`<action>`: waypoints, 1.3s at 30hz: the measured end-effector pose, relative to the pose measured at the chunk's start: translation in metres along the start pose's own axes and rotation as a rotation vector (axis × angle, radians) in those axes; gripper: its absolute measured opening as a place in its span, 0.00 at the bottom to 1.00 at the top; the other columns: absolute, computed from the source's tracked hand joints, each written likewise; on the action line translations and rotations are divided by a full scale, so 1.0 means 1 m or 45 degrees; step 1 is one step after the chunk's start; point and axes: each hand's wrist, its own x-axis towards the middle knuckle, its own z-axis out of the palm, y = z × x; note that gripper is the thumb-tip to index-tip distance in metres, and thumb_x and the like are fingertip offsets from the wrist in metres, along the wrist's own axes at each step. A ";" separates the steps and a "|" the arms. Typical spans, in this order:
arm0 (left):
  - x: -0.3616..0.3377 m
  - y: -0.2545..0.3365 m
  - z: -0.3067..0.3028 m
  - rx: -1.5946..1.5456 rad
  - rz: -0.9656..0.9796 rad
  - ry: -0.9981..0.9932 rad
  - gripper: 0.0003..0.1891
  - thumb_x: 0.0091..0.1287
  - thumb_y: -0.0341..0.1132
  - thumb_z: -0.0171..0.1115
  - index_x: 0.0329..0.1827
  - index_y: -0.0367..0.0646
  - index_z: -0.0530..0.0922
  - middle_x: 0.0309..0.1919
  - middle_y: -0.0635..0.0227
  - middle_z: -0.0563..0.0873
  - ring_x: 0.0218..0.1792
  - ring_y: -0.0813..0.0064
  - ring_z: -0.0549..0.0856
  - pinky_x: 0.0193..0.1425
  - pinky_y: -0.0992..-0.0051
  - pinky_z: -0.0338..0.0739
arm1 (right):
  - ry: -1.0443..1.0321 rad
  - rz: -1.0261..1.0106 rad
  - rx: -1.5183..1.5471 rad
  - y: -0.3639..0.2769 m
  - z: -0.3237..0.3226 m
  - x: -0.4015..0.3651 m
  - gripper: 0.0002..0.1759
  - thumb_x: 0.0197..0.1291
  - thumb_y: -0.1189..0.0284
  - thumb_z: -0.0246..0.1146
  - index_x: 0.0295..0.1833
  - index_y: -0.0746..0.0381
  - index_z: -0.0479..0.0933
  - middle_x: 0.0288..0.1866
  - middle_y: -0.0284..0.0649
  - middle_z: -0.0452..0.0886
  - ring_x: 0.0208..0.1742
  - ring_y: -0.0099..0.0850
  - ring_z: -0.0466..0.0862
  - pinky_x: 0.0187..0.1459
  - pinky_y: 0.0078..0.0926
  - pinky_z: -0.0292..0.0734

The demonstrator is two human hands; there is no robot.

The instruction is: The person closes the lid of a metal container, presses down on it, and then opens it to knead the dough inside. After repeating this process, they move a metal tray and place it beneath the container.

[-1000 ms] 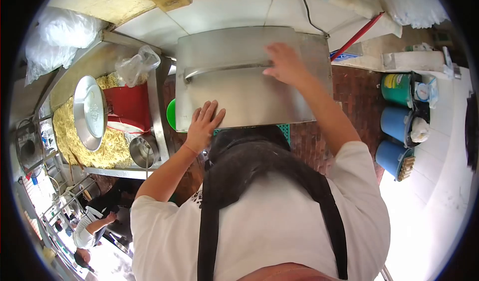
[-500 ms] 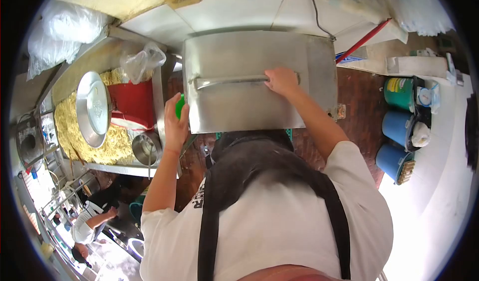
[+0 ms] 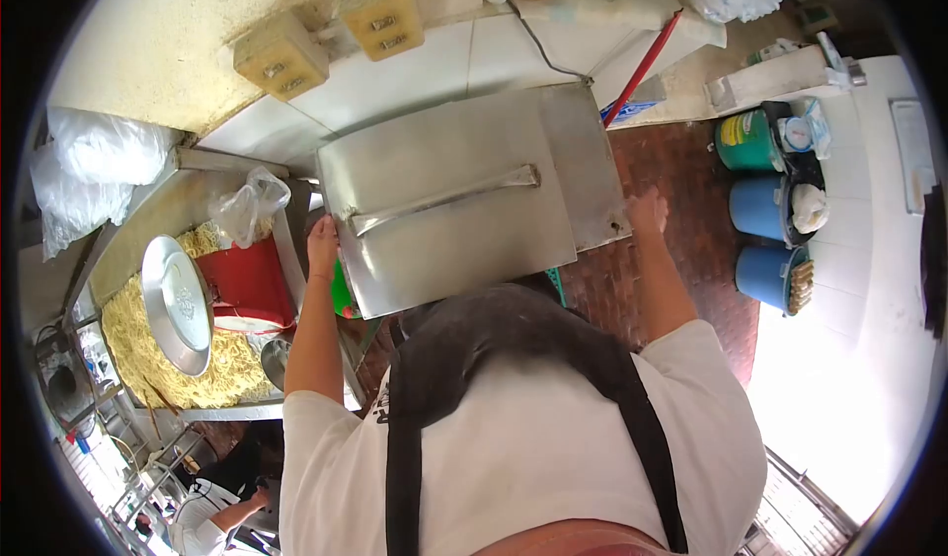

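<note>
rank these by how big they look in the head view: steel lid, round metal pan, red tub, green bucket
1. steel lid, by far the largest
2. round metal pan
3. red tub, close to the pan and partly hidden, so those two are unsure
4. green bucket, smallest, though it stands farther away on the floor

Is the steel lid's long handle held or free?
Free. Left hand grips the left edge of the steel lid, right hand its right corner.
</note>
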 end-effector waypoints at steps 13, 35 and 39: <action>-0.010 0.086 0.055 0.641 0.049 0.574 0.31 0.80 0.57 0.39 0.49 0.39 0.83 0.45 0.40 0.87 0.48 0.37 0.85 0.54 0.44 0.76 | -0.260 -0.018 -0.062 0.058 0.073 0.030 0.26 0.73 0.55 0.53 0.60 0.68 0.73 0.56 0.64 0.83 0.59 0.60 0.83 0.59 0.57 0.78; -0.015 0.097 0.055 0.610 -0.062 0.530 0.29 0.81 0.57 0.40 0.48 0.39 0.81 0.43 0.38 0.86 0.47 0.32 0.83 0.52 0.42 0.75 | -0.169 -0.638 -0.137 0.090 0.069 0.036 0.16 0.70 0.65 0.61 0.54 0.62 0.71 0.44 0.56 0.83 0.54 0.59 0.80 0.51 0.58 0.74; -0.012 0.092 0.055 0.629 -0.061 0.526 0.29 0.81 0.56 0.39 0.48 0.39 0.81 0.44 0.38 0.86 0.47 0.32 0.83 0.52 0.42 0.75 | -0.264 -0.379 -0.060 0.078 0.073 0.036 0.20 0.70 0.62 0.62 0.56 0.65 0.69 0.50 0.58 0.82 0.56 0.59 0.82 0.55 0.58 0.76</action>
